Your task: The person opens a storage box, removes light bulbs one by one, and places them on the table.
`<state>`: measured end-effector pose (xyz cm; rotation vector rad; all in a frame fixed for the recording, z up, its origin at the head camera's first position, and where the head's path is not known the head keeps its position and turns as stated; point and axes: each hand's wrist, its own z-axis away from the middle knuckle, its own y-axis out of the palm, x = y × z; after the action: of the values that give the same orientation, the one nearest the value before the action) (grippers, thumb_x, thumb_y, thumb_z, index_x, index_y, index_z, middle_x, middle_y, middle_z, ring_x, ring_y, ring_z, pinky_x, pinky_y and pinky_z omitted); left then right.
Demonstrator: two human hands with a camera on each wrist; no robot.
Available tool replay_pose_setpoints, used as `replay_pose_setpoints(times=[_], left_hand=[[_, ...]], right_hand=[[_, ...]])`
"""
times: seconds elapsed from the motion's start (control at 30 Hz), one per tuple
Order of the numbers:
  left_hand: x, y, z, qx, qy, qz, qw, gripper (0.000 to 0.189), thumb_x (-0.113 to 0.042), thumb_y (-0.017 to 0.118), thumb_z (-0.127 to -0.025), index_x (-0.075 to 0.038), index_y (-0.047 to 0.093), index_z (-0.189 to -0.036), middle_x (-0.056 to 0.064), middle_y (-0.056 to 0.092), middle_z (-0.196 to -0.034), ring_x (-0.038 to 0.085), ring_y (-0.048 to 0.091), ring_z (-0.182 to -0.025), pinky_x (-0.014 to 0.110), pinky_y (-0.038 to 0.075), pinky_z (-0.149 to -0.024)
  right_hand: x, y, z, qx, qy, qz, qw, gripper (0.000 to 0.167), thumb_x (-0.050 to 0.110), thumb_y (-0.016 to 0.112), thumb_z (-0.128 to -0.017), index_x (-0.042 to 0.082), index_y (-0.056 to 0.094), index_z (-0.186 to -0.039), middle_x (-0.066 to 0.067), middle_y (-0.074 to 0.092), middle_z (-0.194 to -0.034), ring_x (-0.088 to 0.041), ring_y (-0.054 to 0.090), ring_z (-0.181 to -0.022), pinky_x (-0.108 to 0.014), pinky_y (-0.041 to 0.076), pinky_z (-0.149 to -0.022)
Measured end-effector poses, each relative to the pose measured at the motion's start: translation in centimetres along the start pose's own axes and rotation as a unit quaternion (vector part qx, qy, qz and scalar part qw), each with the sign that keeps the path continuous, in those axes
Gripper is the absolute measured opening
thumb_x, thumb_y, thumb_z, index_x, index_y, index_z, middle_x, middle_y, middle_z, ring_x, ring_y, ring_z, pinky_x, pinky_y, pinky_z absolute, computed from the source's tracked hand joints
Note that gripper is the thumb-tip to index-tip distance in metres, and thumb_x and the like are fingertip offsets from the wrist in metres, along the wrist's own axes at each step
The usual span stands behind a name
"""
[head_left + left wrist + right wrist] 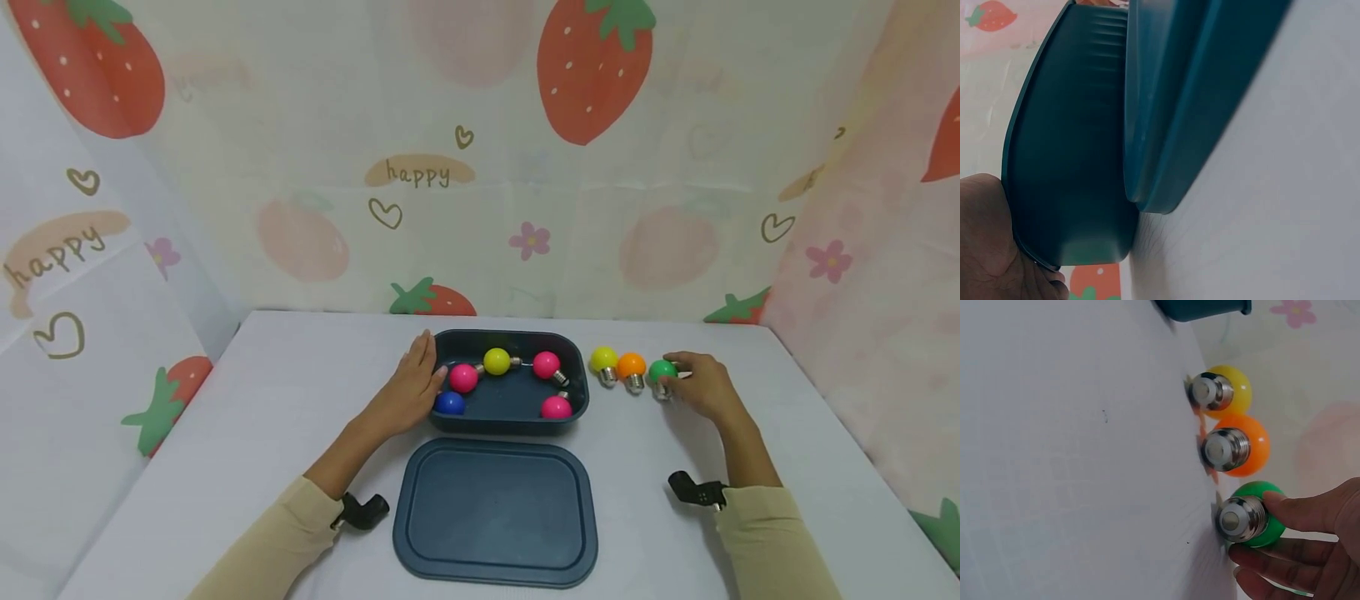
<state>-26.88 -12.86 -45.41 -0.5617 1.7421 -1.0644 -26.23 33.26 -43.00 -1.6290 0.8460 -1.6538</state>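
Note:
A dark blue rectangular container (510,427) stands on the white table, holding several light bulbs: pink, yellow and blue. My left hand (408,383) rests against the container's left end, fingers straight along the rim. To the right of the container, a yellow bulb (603,360), an orange bulb (632,366) and a green bulb (662,372) lie in a row with metal bases toward me. My right hand (701,385) pinches the green bulb between thumb and fingers, as the right wrist view also shows.
In front of the container lies its flat dark blue lid (495,512). A strawberry-print cloth (315,125) hangs behind and beside the white table (300,375). A black wrist camera sits on each sleeve.

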Motion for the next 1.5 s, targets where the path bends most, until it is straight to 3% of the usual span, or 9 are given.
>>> replay_pose_setpoints(times=[0.23, 0.8, 1.13, 1.5], left_hand=[[0.1, 0.1, 0.0, 0.000, 0.004, -0.006, 1.0000, 0.066, -0.034, 0.028, -0.112, 0.009, 0.009, -0.158, 0.024, 0.003, -0.168, 0.037, 0.004, -0.156, 0.054, 0.010, -0.123], [0.0, 0.1, 0.0, -0.008, 0.015, -0.004, 0.9999, 0.067, -0.033, 0.029, -0.112, 0.011, 0.009, -0.157, 0.026, 0.006, -0.167, 0.039, 0.006, -0.155, 0.055, 0.011, -0.123], [-0.1, 0.1, 0.0, -0.004, 0.007, 0.000, 1.0000, 0.066, -0.033, 0.032, -0.112, 0.010, 0.010, -0.158, 0.025, 0.006, -0.167, 0.037, 0.006, -0.155, 0.053, 0.010, -0.123], [0.0, 0.0, 0.1, -0.008, 0.009, 0.003, 0.9999, 0.066, -0.032, 0.034, -0.111, 0.009, 0.010, -0.158, 0.024, 0.005, -0.168, 0.038, 0.006, -0.155, 0.054, 0.010, -0.123]], right_hand=[[-0.2, 0.0, -0.1, 0.007, -0.004, 0.003, 1.0000, 0.050, 0.013, 0.067, -0.098, -0.010, 0.052, -0.140, -0.037, 0.054, -0.134, -0.051, 0.060, -0.114, -0.047, 0.059, -0.080], [-0.2, -0.7, 0.2, -0.021, -0.048, 0.020, 0.9984, 0.046, 0.019, 0.063, -0.101, -0.010, 0.056, -0.136, -0.035, 0.062, -0.125, -0.052, 0.064, -0.109, -0.057, 0.055, -0.083], [1.2, -1.7, 0.8, -0.058, -0.045, 0.044, 0.9964, 0.045, 0.022, 0.061, -0.102, -0.007, 0.058, -0.136, -0.032, 0.065, -0.124, -0.049, 0.065, -0.108, -0.059, 0.054, -0.085], [4.1, -2.0, 1.3, -0.066, -0.037, 0.041, 0.9963, 0.046, 0.026, 0.060, -0.102, -0.003, 0.058, -0.139, -0.028, 0.063, -0.129, -0.045, 0.064, -0.110, -0.058, 0.054, -0.087]])
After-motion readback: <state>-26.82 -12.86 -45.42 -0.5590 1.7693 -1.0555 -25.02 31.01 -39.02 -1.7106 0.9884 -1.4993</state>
